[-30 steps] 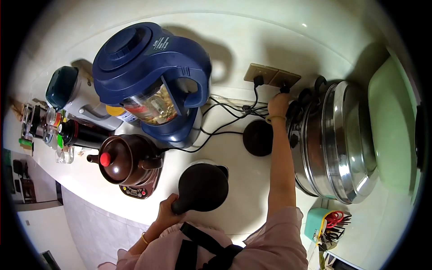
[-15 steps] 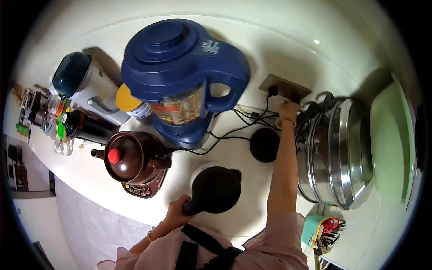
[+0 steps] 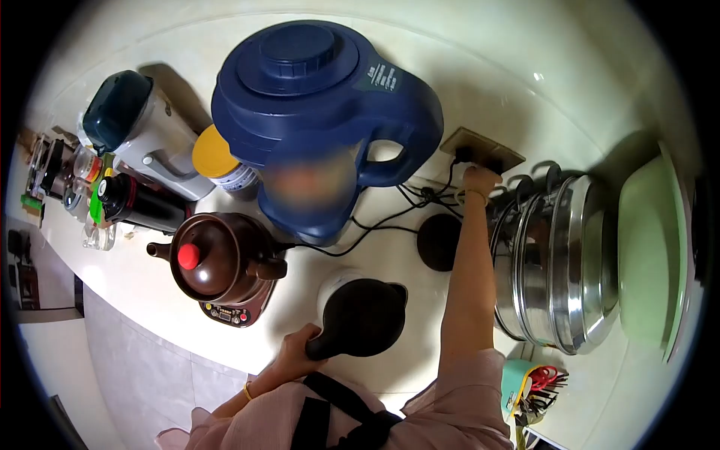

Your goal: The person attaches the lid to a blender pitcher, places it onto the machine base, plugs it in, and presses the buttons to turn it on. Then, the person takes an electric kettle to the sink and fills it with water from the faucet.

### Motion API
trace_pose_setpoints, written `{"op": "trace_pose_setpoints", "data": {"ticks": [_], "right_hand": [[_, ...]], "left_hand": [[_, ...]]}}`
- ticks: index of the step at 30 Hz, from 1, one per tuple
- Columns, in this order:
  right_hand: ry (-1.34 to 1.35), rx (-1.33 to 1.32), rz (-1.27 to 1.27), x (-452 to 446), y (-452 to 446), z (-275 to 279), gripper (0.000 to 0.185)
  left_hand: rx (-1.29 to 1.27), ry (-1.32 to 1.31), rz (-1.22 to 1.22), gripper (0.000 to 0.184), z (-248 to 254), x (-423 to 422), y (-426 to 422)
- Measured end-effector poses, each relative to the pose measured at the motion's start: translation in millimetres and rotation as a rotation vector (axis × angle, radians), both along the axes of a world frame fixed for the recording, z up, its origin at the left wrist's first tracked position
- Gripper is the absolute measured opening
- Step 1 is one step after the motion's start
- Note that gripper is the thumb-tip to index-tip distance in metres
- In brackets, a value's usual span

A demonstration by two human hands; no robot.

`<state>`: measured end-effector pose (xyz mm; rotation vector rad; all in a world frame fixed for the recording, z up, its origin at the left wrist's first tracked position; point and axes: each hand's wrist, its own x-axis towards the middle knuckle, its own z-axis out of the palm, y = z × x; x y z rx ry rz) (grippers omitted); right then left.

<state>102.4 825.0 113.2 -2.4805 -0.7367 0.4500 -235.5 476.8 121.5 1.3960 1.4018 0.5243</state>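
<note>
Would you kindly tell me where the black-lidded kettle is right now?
In the head view, the black-lidded kettle is just below centre, right of the brown teapot, its handle in the left hand.

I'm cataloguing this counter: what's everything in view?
kettle: 1, black top, front
round base: 1, black, centre right
socket: 1, brown, back
cords: several, black, back
blender: 1, blue, back
teapot: 1, brown, left
canister: 1, yellow lid, back
flask: 1, black, left
appliance: 1, grey, left
jars: several, mixed, far left
steamer: 1, silver, right
basin: 1, green, far right
caddy: 1, turquoise, lower right
left hand: 1, bare, on kettle
right hand: 1, bare, at socket
</note>
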Motion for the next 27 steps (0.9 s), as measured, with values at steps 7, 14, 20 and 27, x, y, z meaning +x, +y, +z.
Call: {"op": "trace_pose_setpoints", "data": {"ticks": [7, 14, 20, 27], "right_hand": [[-0.951, -0.366, 0.66, 27, 18, -39, 0.028], [-0.462, -0.482, 0.648, 42, 19, -29, 0.034], [-0.086, 0.116, 0.808, -13, -90, 16, 0.041], [0.318, 0.19, 0.871, -31, -194, -41, 0.031]], "left_hand": [[0.064, -0.041, 0.005, 0.042, -5, -2, -4], [0.174, -0.044, 0.005, 0.035, -8, 0, -5], [0.249, 0.012, 0.026, 0.033, -7, 2, -11], [0.284, 0.008, 0.115, 0.05, -10, -14, -39]]}}
